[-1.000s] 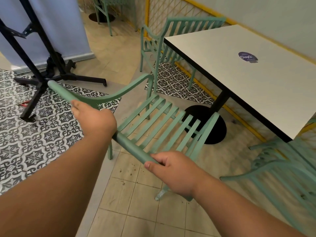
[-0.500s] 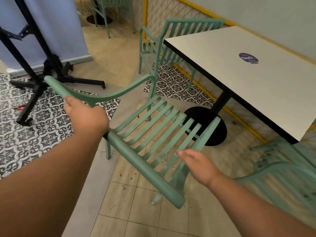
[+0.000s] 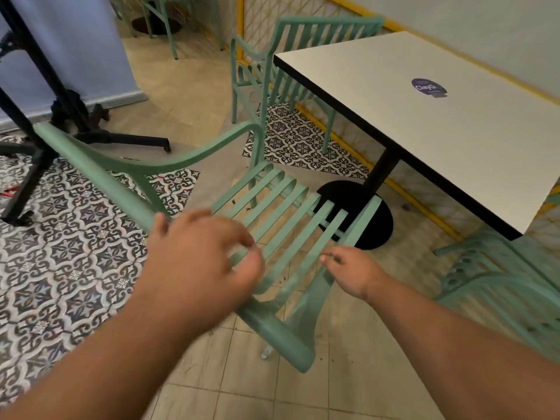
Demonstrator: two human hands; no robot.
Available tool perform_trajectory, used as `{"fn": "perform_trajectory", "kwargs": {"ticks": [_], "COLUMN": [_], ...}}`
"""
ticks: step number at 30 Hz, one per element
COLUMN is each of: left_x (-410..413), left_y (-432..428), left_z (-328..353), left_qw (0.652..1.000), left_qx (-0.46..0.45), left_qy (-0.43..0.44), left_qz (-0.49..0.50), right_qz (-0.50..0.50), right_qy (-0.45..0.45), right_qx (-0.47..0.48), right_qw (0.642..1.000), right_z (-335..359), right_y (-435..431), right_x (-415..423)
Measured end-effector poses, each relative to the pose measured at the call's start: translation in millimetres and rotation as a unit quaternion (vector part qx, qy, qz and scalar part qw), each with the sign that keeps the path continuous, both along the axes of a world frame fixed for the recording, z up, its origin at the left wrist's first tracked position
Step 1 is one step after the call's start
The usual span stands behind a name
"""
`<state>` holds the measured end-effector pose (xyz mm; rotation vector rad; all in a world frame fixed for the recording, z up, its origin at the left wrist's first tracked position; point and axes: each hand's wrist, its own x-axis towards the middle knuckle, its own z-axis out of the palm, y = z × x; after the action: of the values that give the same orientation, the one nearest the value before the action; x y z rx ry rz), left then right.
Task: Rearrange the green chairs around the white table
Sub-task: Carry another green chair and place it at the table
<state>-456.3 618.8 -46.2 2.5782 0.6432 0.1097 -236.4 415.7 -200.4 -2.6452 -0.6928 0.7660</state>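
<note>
**While left hand [image 3: 197,265] and right hand [image 3: 354,271] hover, green chair [image 3: 106,180] stands beside white table [image 3: 394,95]**

Its seat faces the table's black base. Left hand is over the back rail, right hand near an armrest; both hands' fingers are relaxed, grasping nothing.

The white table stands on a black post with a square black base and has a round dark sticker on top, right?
Not quite. The head view shows the black base is round, not square. The white rectangular table does stand on a black post and has a round dark purple sticker on top.
</note>
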Motion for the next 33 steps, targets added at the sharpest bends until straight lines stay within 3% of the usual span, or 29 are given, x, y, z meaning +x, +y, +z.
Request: {"fn": "perform_trajectory", "kwargs": {"ticks": [2, 4, 8, 11, 14, 20, 33], "left_x": [-4, -5, -3, -2, -1, -4, -20], "left_y": [-22, -26, -18, -19, -19, -13, 21], "left_z": [-11, -22, -32, -35, -38, -42, -38], "left_qw": [0.992, 0.987, 0.982, 0.978, 0.975, 0.97, 0.958], "left_qx": [0.091, 0.137, 0.157, 0.171, 0.179, 0.186, 0.192], "left_qy": [0.039, 0.006, -0.052, -0.081, -0.108, -0.129, -0.128], "left_qz": [-0.072, -0.087, -0.095, -0.087, -0.078, -0.09, -0.167], "right_qz": [-0.009, -0.018, 0.007, 0.09, 0.104, 0.126, 0.077], "right_qy": [-0.007, -0.02, -0.036, -0.054, -0.066, -0.068, -0.073], "right_qx": [-0.015, -0.02, -0.049, -0.175, -0.234, -0.249, -0.23], "right_qw": [1.0, 0.999, 0.998, 0.979, 0.964, 0.958, 0.967], "right_z": [-4, -8, -16, -27, -36, -39, -36], "right_y": [-1, 1, 14, 23, 26, 24, 19], "right_x": [10, 19, 33, 30, 29, 31, -15]}}
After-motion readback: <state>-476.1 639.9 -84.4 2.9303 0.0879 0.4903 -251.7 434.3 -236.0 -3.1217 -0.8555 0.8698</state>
